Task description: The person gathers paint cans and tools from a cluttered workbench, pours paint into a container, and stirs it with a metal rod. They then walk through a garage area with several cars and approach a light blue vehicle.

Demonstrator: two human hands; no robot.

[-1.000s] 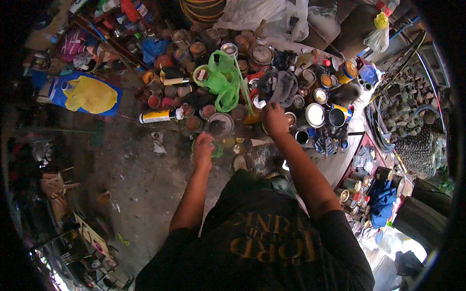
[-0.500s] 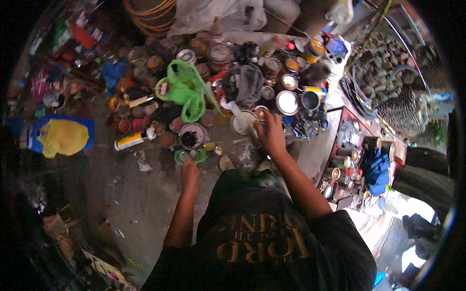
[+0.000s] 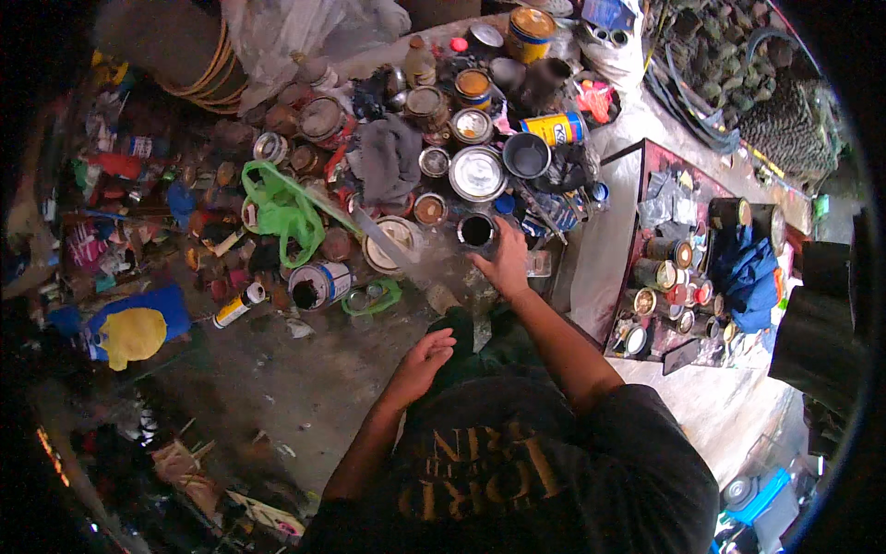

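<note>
My right hand (image 3: 503, 263) grips a small dark open can (image 3: 476, 233) near the front edge of the crowded cans. My left hand (image 3: 425, 355) is low over my legs, fingers apart and holding nothing. Near the can are a brown-topped tin (image 3: 429, 209) and a large round silver lid (image 3: 476, 172). Left of it lie a pale flat strip (image 3: 388, 235) across a round tin (image 3: 378, 258), a grey cloth (image 3: 383, 162) and a green plastic bag (image 3: 277, 217). A paint can (image 3: 332, 282) is tipped toward me, with dark stuff in its mouth.
A red-edged board (image 3: 618, 231) at the right holds more cans and a blue cloth (image 3: 743, 286). Stones (image 3: 738, 74) and black hoses (image 3: 688, 92) lie beyond. At the left are scattered debris, a yellow-and-blue plastic piece (image 3: 134, 328) and a tube (image 3: 235, 305) on the concrete floor (image 3: 277, 388).
My right hand has moved from the grey cloth and pale strip to the dark can, now in its grip. My left hand has drawn back from the front cans and opened. The view has shifted.
</note>
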